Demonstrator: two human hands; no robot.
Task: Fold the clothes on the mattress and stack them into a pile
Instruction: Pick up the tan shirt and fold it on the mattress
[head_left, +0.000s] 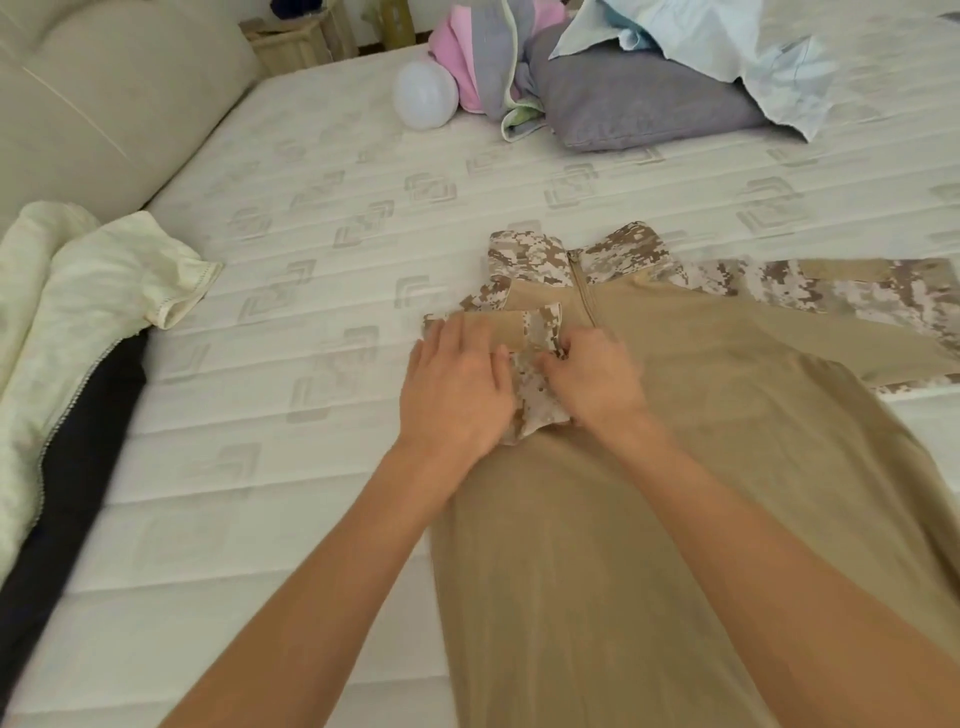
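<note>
Folding the near sleeve (530, 358) of the tan shirt (597, 519) inward across the chest, on the mattress (322, 218). Left hand (457, 389) flat, fingers straight and together, pressing the camouflage sleeve down. Right hand (597, 379) with fingers curled, pinching the sleeve's bunched cuff. Best done by holding the flat hand as an anchor on the crease, drawing the cuff taut along the body, then smoothing outward before letting go. Lying face up in the middle of the mattress, collar (576, 254) away, hem toward the wearer of the camera; long axis near to far, tilted slightly. Other sleeve (831, 296) stretched out to the right, not yet folded. More clothes (623, 83) heaped at the far side; cream garment (93, 270) at the left edge.
</note>
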